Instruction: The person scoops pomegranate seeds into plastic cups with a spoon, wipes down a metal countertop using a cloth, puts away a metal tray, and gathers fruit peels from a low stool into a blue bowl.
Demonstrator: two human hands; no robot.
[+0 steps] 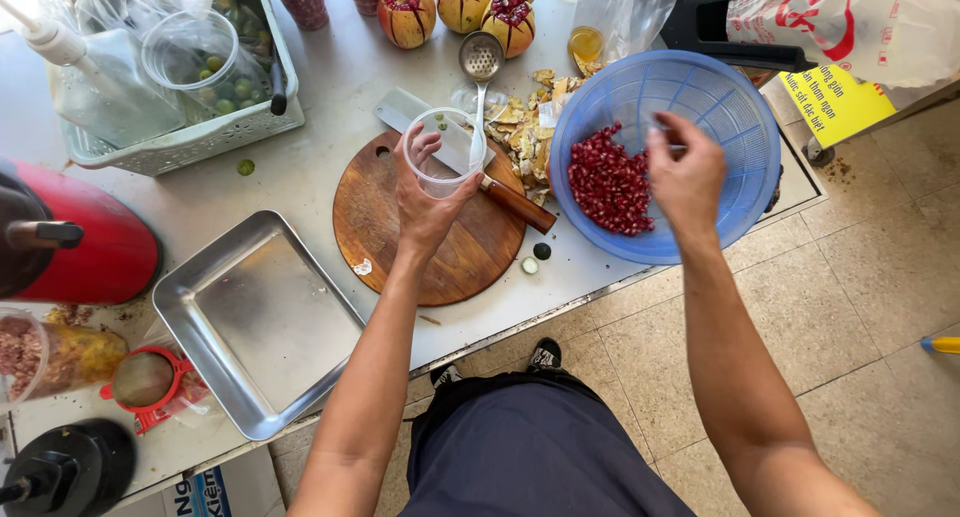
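Fingers of left hand (425, 202) wrap clear empty cup (443, 153); right hand (685, 172) pinches something small over blue bowl (735, 127) of red seeds (608, 185).

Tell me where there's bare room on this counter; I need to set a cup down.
The steel tray is bare inside. Bare counter runs between the white basket and the round cutting board. It is crowded behind the board: knife, ladle, peels, and the blue strainer beside.

clear cup (441, 153) in left hand (428, 202) | blue bowl (700, 107) under right hand (686, 177) | dark red seeds (608, 185) left of right hand | brown board (400, 239) under left hand | silver tray (255, 322) left of it
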